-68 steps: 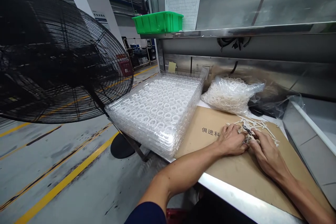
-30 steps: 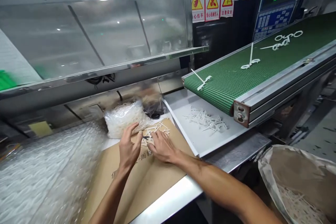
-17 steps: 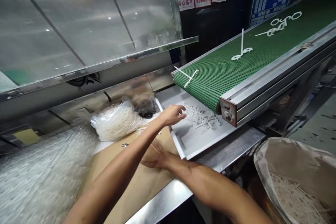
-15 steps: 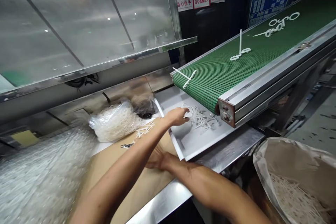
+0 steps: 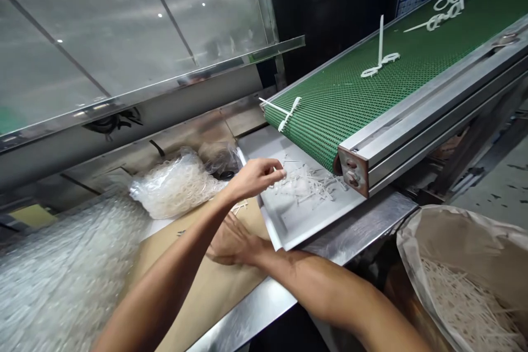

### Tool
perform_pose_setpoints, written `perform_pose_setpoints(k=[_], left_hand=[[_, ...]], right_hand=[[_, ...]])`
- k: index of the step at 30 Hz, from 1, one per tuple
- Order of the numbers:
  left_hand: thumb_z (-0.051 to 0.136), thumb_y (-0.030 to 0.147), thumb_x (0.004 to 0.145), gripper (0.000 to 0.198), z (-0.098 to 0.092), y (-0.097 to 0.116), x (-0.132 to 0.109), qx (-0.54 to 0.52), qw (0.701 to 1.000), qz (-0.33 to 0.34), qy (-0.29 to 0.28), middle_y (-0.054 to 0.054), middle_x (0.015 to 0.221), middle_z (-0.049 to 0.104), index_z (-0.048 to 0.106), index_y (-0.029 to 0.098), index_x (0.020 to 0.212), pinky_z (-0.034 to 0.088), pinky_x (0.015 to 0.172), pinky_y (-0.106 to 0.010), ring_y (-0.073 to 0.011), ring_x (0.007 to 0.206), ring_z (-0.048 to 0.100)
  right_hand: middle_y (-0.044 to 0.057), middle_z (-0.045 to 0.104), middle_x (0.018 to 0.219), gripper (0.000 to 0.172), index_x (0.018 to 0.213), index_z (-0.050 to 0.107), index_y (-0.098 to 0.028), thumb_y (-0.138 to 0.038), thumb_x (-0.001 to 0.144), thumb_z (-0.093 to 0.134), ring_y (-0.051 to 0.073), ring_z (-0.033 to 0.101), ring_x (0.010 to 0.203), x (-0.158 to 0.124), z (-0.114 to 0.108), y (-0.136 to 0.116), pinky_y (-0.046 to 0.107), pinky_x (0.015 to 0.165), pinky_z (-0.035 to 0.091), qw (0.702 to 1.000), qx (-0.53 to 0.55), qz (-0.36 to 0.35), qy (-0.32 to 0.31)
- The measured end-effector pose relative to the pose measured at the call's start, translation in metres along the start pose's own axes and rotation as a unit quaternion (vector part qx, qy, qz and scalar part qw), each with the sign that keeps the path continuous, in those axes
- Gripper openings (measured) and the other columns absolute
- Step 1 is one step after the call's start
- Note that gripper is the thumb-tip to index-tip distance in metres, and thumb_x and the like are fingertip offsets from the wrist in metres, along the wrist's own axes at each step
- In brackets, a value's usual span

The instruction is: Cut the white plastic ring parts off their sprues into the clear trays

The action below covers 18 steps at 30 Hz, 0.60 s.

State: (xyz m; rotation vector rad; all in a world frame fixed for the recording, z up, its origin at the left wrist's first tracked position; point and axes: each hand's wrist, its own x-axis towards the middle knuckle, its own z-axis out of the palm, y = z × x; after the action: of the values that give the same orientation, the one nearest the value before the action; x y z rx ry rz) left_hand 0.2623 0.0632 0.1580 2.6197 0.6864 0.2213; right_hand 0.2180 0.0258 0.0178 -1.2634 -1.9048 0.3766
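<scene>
My left hand [image 5: 262,176] hangs over the left side of a white tray [image 5: 284,231]. Its fingers are curled, with thumb and index close together. Whatever lies between the fingertips, if anything, is too small to make out. Just right of it, a loose heap of thin white plastic pieces [image 5: 311,184] lies in the tray. Crossed beneath my left forearm, my right hand [image 5: 231,239] rests low over the brown cardboard [image 5: 223,286]; the forearm hides its fingertips. A few white plastic strips [image 5: 240,206] and the tip of a dark metal tool [image 5: 180,233] show near it.
A green conveyor belt [image 5: 330,104] ends above the tray, carrying white ring-shaped plastic pieces [image 5: 379,63]. Clear bags [image 5: 173,187] of pale pieces stand behind the cardboard; bubble wrap [image 5: 70,269] lies left. A lined bin [image 5: 416,231] of white scraps stands right.
My left hand has drawn back leftward from the heap, its fingers more curled. My right hand has shifted slightly left on the cardboard. The camera view has tilted down.
</scene>
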Motion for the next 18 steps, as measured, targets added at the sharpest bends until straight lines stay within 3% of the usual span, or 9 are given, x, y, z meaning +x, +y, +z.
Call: perform_pose_setpoints(k=[3, 8, 14, 18], left_hand=[[0.055, 0.046, 0.091, 0.031, -0.012, 0.0, -0.034, -0.176, 0.98, -0.018, 0.095, 0.0, 0.068, 0.06, 0.063, 0.018, 0.081, 0.046, 0.061, -0.025, -0.0135, 0.062, 0.058], [0.063, 0.045, 0.087, 0.027, -0.014, -0.032, -0.121, -0.275, 0.909, -0.112, 0.294, -0.001, 0.071, 0.061, 0.063, 0.019, 0.083, 0.05, 0.066, -0.028, -0.0136, 0.064, 0.057], [0.07, 0.044, 0.084, 0.03, 0.024, -0.105, -0.237, -0.298, 0.82, -0.242, 0.425, -0.003, 0.074, 0.065, 0.065, 0.014, 0.086, 0.046, 0.063, -0.024, -0.0123, 0.064, 0.059], [0.068, 0.047, 0.084, 0.035, 0.057, -0.131, -0.28, -0.317, 0.768, -0.291, 0.474, -0.005, 0.078, 0.068, 0.062, 0.013, 0.089, 0.047, 0.062, -0.023, -0.0133, 0.066, 0.063]], right_hand=[[0.01, 0.062, 0.126, 0.037, 0.126, 0.059, -0.015, -0.036, 0.096, 0.064, 0.027, 0.063, 0.109, 0.0, 0.0, -0.002, 0.047, 0.092, 0.054, 0.999, -0.044, -0.03, 0.001], [0.016, 0.06, 0.119, 0.04, 0.124, 0.055, -0.013, -0.042, 0.096, 0.056, 0.032, 0.056, 0.109, 0.002, 0.0, 0.001, 0.05, 0.095, 0.045, 0.997, -0.069, -0.036, -0.008], [0.015, 0.059, 0.114, 0.03, 0.12, 0.055, -0.015, -0.035, 0.098, 0.05, 0.03, 0.055, 0.105, 0.001, 0.005, 0.007, 0.044, 0.095, 0.041, 0.994, -0.105, -0.037, -0.021], [0.017, 0.058, 0.114, 0.033, 0.122, 0.054, -0.012, -0.034, 0.098, 0.05, 0.032, 0.054, 0.105, 0.0, 0.012, 0.011, 0.044, 0.095, 0.038, 0.99, -0.137, -0.034, -0.022]])
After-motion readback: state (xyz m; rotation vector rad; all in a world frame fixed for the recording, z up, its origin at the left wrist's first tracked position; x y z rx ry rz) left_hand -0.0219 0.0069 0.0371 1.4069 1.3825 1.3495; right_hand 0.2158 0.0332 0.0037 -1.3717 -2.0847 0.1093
